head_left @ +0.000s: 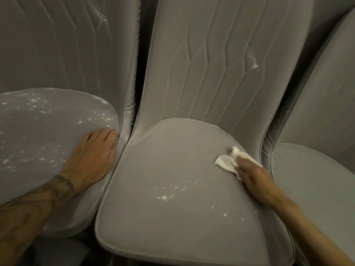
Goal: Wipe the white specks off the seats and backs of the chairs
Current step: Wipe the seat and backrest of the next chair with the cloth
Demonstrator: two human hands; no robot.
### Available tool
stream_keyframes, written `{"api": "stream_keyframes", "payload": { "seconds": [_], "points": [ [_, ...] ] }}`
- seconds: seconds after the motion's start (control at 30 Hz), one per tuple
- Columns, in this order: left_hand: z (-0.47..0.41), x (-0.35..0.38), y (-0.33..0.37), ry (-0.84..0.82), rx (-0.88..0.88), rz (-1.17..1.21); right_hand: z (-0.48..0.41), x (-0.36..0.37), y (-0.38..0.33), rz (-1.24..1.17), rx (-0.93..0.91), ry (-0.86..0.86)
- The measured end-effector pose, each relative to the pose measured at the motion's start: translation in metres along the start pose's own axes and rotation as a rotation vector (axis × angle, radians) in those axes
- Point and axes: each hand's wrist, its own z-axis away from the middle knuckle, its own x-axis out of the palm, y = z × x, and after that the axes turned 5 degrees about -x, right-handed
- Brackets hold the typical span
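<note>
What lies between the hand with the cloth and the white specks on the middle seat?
Nothing visible. The right hand holds the cloth against the middle seat, and only bare seat separates it from the white specks nearer the front.

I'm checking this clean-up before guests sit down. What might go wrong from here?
The cloth in the right hand is small; dragged over the specks near the front of the middle seat, it might smear them rather than lift them.
The left hand rests on the speckled left seat and may press specks into the fabric.
The white mark on the middle chair's back is easily missed.
</note>
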Motion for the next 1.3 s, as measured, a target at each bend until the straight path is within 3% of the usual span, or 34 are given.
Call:
{"api": "stream_keyframes", "payload": {
  "seconds": [0.1,0.23,0.47,0.7,0.93,1.07,1.17,1.3],
  "points": [
    [0.001,-0.001,0.000,0.013,0.002,0.007,-0.006,-0.001,0.007,0.012,0.140,0.032],
    [0.001,0.001,-0.001,0.010,0.005,0.006,0.032,0.013,-0.002,0.027,0.059,0.057],
    [0.000,0.003,-0.002,0.011,-0.007,0.015,-0.011,-0.001,0.016,-0.046,0.191,0.040],
    [-0.001,0.006,-0.004,0.020,0.007,0.009,0.078,0.003,-0.004,-0.024,0.185,0.066],
    [0.000,0.001,-0.001,0.014,0.009,0.003,-0.002,-0.002,0.003,-0.058,0.246,0.053],
    [-0.001,0.001,-0.002,0.021,-0.001,-0.003,0.067,0.001,-0.028,-0.025,0.180,0.087],
    [-0.002,0.002,-0.002,0.011,-0.008,-0.009,0.112,0.007,-0.049,-0.056,0.263,0.183],
    [-0.001,0.001,-0.001,0.013,-0.007,-0.033,0.074,0.003,-0.045,-0.019,0.257,0.149]
  ]
}}
